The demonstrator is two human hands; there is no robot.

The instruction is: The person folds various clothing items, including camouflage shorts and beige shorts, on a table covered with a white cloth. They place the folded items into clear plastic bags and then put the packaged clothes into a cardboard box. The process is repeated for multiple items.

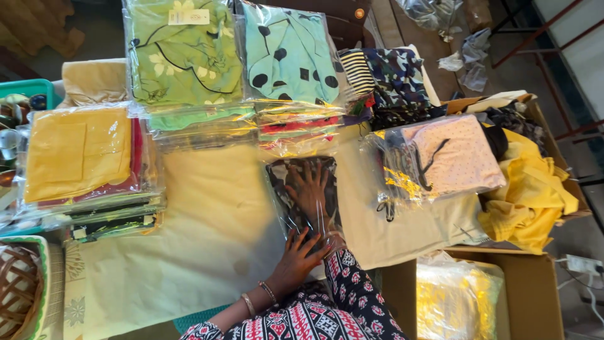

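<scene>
A dark patterned garment in a clear plastic bag (286, 179) lies on the cream cloth (207, 220) covering the table. My right hand (311, 189) lies flat on the garment with fingers spread, and seems to be under the plastic. My left hand (296, 258), with bangles on the wrist, holds the near end of the bag against the table.
Bagged garments surround it: a yellow stack (78, 151) at left, green (182, 53) and teal dotted (289, 53) ones at the back, a pink one (450, 157) at right. A cardboard box (535, 296) with shiny bags stands at near right, loose yellow cloth (531, 195) beside it, and a woven basket (19, 289) at near left.
</scene>
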